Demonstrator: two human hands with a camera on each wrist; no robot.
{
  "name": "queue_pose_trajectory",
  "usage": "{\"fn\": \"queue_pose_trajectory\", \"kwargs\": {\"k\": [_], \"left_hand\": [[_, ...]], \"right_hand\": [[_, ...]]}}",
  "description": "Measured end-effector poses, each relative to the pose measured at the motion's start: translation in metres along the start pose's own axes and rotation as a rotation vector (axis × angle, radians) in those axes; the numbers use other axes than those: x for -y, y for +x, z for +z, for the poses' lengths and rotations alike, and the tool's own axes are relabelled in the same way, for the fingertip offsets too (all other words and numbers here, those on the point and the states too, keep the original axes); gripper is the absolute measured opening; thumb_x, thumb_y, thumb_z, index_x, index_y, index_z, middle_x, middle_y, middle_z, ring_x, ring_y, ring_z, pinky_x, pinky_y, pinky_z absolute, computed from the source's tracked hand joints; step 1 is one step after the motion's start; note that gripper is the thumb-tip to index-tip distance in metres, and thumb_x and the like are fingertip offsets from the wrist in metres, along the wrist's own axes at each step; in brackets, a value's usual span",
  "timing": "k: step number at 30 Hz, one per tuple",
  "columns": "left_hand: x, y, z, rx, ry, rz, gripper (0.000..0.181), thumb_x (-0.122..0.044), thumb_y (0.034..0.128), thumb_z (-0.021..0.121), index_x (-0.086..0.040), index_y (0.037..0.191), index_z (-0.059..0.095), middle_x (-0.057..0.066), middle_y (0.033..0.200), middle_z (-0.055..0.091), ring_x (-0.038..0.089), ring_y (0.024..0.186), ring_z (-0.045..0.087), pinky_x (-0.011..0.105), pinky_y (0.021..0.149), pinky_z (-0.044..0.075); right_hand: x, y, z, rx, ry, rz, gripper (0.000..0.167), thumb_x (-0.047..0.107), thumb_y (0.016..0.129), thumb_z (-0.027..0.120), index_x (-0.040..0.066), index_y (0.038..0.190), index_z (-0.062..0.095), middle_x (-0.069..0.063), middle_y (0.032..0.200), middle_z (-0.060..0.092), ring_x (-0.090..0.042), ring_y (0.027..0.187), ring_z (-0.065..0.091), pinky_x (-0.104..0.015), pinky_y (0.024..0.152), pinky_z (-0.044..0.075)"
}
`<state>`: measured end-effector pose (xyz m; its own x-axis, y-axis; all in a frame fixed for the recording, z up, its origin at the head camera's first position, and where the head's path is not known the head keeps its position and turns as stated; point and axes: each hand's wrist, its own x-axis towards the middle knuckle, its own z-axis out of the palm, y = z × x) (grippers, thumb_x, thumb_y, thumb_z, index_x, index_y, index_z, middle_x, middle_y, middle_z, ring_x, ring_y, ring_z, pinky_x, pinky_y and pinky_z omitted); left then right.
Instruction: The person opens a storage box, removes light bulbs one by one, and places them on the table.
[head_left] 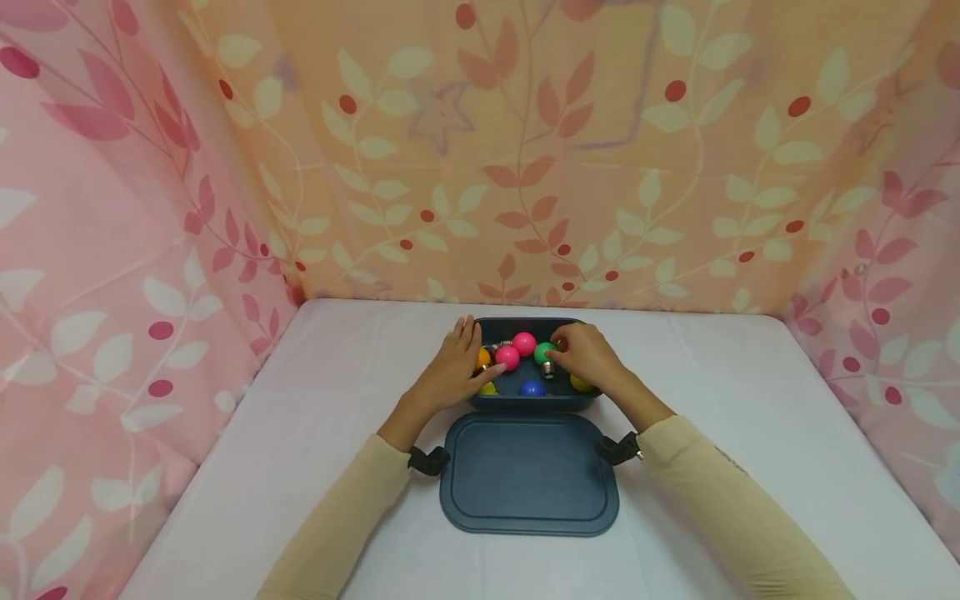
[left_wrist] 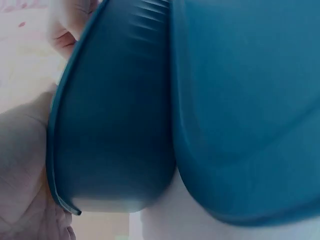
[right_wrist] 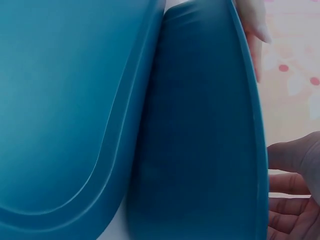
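Observation:
A dark blue-grey plastic box (head_left: 536, 404) holds several small coloured light bulbs. Over its left rim lies my left hand (head_left: 450, 367), fingers extended and thumb stretched inward near an orange bulb (head_left: 482, 359) and a yellow bulb (head_left: 488, 388). My right hand (head_left: 588, 358) reaches in over the right side and pinches a green light bulb (head_left: 545, 353), its metal base pointing down toward me. Two pink bulbs (head_left: 507, 358) sit left of it, and a blue bulb (head_left: 532, 388) lies near the front wall. In both wrist views the box wall (left_wrist: 112, 110) hides the bulbs.
The box's lid (head_left: 529, 475) lies flat on the white-covered table (head_left: 315, 467), just in front of the box. Another yellow bulb (head_left: 581, 383) is in the box's front right corner. Patterned cloth (head_left: 525, 167) stands behind the table and at both sides.

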<state>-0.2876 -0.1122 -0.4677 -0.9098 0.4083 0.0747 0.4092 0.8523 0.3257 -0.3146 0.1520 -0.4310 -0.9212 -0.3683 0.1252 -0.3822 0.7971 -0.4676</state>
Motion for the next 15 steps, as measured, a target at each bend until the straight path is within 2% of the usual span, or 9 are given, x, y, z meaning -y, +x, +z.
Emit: {"fn": "queue_pose_trajectory", "kwargs": {"k": [4, 11, 15], "left_hand": [[-0.0003, -0.0018, 0.0010, 0.011, 0.020, -0.024, 0.093, -0.066, 0.1016, 0.035, 0.002, 0.160, 0.013, 0.018, 0.169, -0.001, 0.033, 0.156, -0.004, 0.046, 0.124, 0.005], [-0.0011, -0.0042, 0.0011, -0.039, 0.062, -0.052, 0.074, -0.045, 0.1091, 0.033, 0.007, 0.159, 0.015, 0.021, 0.168, 0.003, 0.035, 0.156, 0.002, 0.048, 0.124, 0.009], [-0.0035, -0.0051, -0.0001, -0.031, 0.105, -0.094, 0.072, -0.043, 0.1099, 0.031, 0.006, 0.159, 0.012, 0.021, 0.168, 0.000, 0.036, 0.156, 0.001, 0.047, 0.125, 0.007]], "right_hand": [[-0.0008, -0.0005, 0.0027, 0.010, -0.010, 0.007, 0.032, 0.019, 0.090, 0.077, -0.006, 0.110, 0.073, -0.017, 0.097, 0.073, -0.030, 0.089, 0.067, -0.048, 0.084, 0.056], [-0.0003, -0.0010, 0.0035, 0.007, -0.019, 0.007, 0.031, 0.018, 0.090, 0.077, -0.006, 0.110, 0.073, -0.018, 0.098, 0.073, -0.031, 0.090, 0.068, -0.048, 0.084, 0.057], [0.0001, 0.0001, 0.0036, 0.002, -0.033, 0.012, 0.031, 0.018, 0.090, 0.077, -0.006, 0.109, 0.074, -0.018, 0.096, 0.073, -0.031, 0.089, 0.067, -0.048, 0.084, 0.056]]}}
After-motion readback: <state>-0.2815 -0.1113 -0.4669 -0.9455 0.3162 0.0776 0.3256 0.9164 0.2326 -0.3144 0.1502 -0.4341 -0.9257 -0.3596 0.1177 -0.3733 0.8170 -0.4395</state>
